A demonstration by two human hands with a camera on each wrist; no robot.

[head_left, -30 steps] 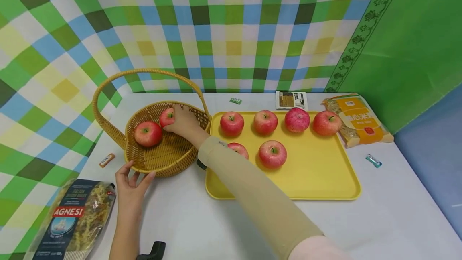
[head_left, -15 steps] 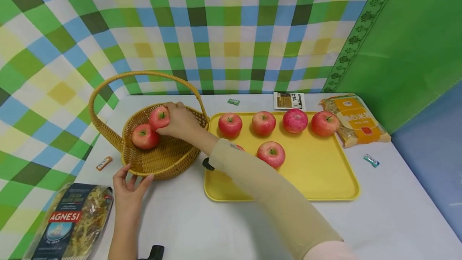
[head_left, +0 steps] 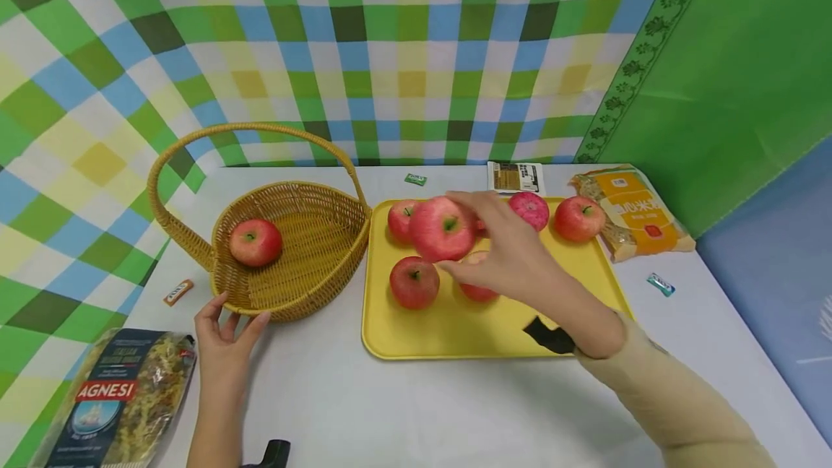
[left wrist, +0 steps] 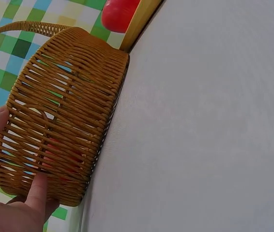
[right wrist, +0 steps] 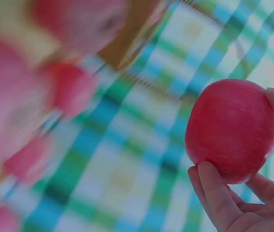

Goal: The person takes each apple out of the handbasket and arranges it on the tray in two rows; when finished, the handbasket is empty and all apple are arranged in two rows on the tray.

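A red apple (head_left: 444, 228) is in my right hand (head_left: 513, 255), pinched between thumb and fingers above the yellow tray (head_left: 455, 341). The right wrist view shows the same apple (right wrist: 232, 130) with fingertips on its sides. My left hand (head_left: 224, 341) holds the near rim of the woven wicker basket (head_left: 312, 258). In the left wrist view its fingers (left wrist: 38, 193) lie against the basket's slatted wall (left wrist: 62, 111). One apple (head_left: 256, 243) sits in the basket's left part. On the tray are several more apples, including a darker one (head_left: 414, 283) at front left; some are partly hidden by my right hand.
The basket's tall handle (head_left: 253, 126) arches over it. A pasta bag (head_left: 110, 399) lies at front left, an orange food packet (head_left: 633, 211) at back right. A small sachet (head_left: 516, 178) and little wrapped candies (head_left: 661, 284) lie around the tray. Checked cloth (head_left: 390, 56) hangs behind.
My right hand has carried an apple out of the basket, rightward over the tray. One apple is left in the basket. My left hand stays at the rim.
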